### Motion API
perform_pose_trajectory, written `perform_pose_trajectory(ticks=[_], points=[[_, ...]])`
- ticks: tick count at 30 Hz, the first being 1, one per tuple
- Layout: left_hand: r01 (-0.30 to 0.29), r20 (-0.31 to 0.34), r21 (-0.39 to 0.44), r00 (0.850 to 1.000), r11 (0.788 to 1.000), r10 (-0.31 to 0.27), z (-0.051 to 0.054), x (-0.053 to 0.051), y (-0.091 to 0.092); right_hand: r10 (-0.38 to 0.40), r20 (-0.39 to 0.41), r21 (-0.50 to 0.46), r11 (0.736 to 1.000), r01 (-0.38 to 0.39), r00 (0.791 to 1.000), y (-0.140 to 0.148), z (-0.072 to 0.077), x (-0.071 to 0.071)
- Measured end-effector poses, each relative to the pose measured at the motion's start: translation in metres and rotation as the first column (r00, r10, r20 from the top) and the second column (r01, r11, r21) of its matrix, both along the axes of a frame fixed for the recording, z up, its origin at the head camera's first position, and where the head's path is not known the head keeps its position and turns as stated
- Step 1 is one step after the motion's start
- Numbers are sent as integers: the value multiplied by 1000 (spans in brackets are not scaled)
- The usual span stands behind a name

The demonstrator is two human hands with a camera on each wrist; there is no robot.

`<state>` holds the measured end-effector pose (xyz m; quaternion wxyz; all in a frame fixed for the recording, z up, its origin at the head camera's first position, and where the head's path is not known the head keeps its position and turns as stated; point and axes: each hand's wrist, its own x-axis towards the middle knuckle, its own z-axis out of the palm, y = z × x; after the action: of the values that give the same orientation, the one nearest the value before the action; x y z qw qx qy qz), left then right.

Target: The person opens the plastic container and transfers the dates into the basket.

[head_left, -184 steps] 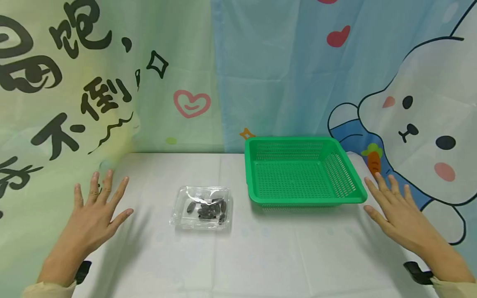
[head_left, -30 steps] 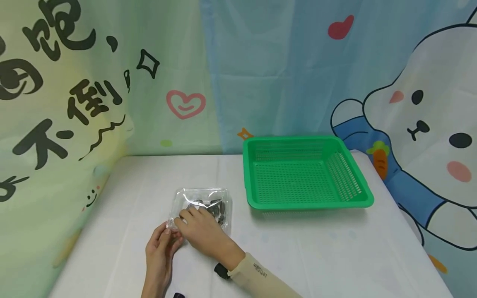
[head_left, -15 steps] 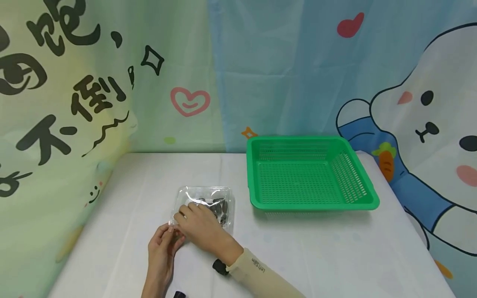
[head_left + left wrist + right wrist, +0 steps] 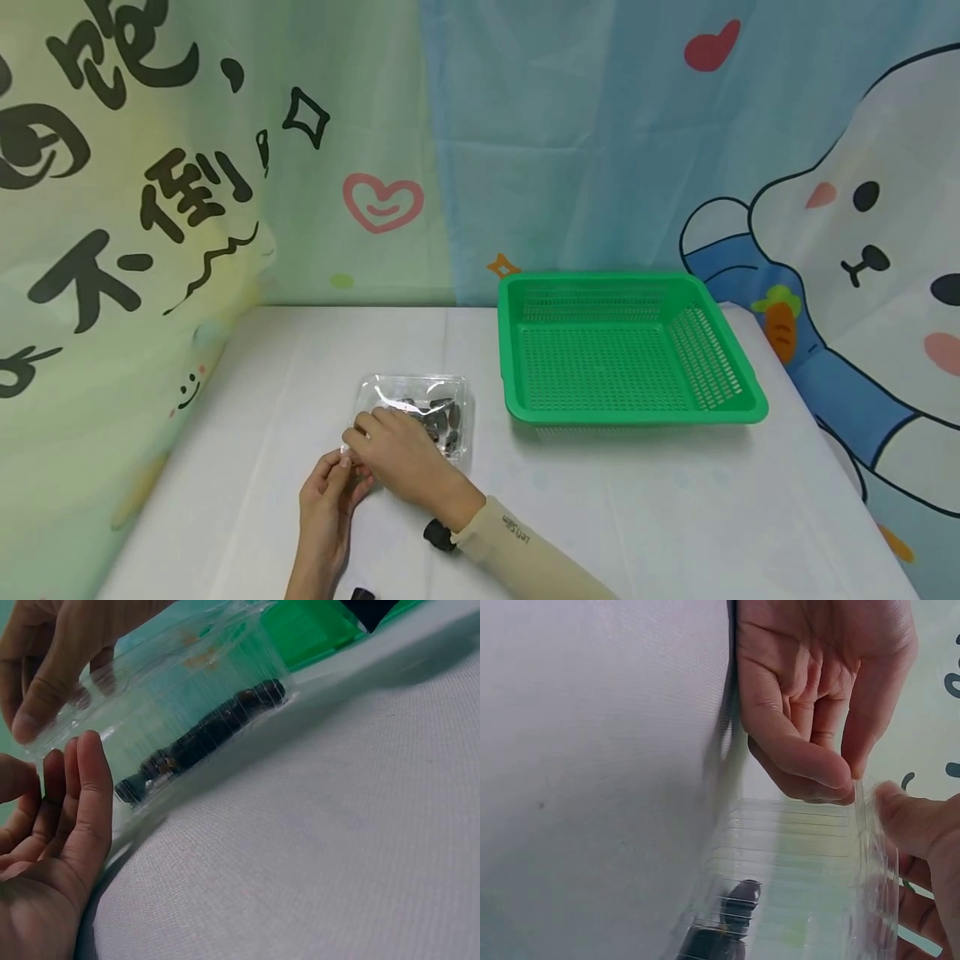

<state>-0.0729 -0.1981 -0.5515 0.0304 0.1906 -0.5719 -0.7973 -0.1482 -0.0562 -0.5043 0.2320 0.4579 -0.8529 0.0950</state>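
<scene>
Hands [image 4: 326,493] [image 4: 405,460] pinch the clear box [image 4: 429,392]; only head view shows the green basket [image 4: 637,416] whole.

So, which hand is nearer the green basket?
Right. The right hand is over the clear box, left of the green basket; the left hand is farther left, at the box's near-left corner.

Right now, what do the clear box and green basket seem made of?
Clear box: likely thin, glossy plastic, from its see-through ribbed walls and bright glints.
Green basket: probably molded plastic with a slight sheen, given its even color and regular grid of holes.
</scene>
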Motion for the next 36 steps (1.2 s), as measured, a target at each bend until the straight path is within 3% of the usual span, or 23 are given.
perform_pose_trajectory(ticks=[6, 23, 30, 36], points=[[2, 18, -16, 1000, 1000, -2, -1, 0, 0, -2, 21, 41, 999, 1, 1000, -2, 3, 1], [21, -37, 26, 999, 999, -20, -5, 4, 0, 21, -4, 93, 995, -20, 1000, -5, -1, 5], [27, -28, 22, 999, 999, -26, -3, 6, -1, -27, -111, 208, 977, 50, 993, -12, 2, 12], [14, -42, 31, 999, 999, -13, -1, 4, 1, -80, -199, 240, 962, 128, 977, -18, -1, 12]])
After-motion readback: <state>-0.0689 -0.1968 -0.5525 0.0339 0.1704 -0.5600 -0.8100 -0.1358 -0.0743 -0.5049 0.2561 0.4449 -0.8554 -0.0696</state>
